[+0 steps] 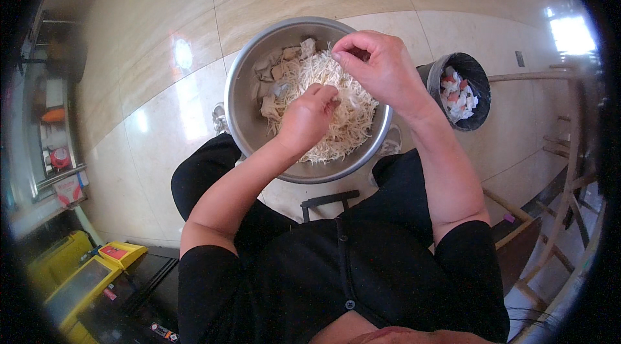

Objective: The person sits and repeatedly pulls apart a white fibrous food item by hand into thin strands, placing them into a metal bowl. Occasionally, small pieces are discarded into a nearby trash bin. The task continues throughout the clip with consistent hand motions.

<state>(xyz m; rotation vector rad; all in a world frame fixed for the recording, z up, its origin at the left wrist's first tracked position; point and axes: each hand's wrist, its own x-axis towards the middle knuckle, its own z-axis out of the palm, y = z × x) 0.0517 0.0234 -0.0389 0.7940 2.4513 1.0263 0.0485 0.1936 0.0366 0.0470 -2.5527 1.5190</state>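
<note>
A large stainless steel basin (236, 96) on the floor between my feet holds a heap of thin pale strands that look like bean sprouts (347, 137). Several pale chunks (271, 72) of unclear material lie along its left inner side. My left hand (310, 116) is over the middle of the heap, fingers curled, with a few whitish strands at the fingertips. Higher and to the right, above the basin's rim, is my right hand (381, 65). Its thumb and forefinger come together; whether a thin strand is between them is too small to tell.
Right of the basin stands a black lined bin (429, 74) with crumpled white and reddish waste (458, 96). A wooden chair frame (575, 125) is at far right. Lower left, a yellow-edged case (87, 285) sits by a black surface (140, 295). Glossy tiles (160, 116) cover the floor.
</note>
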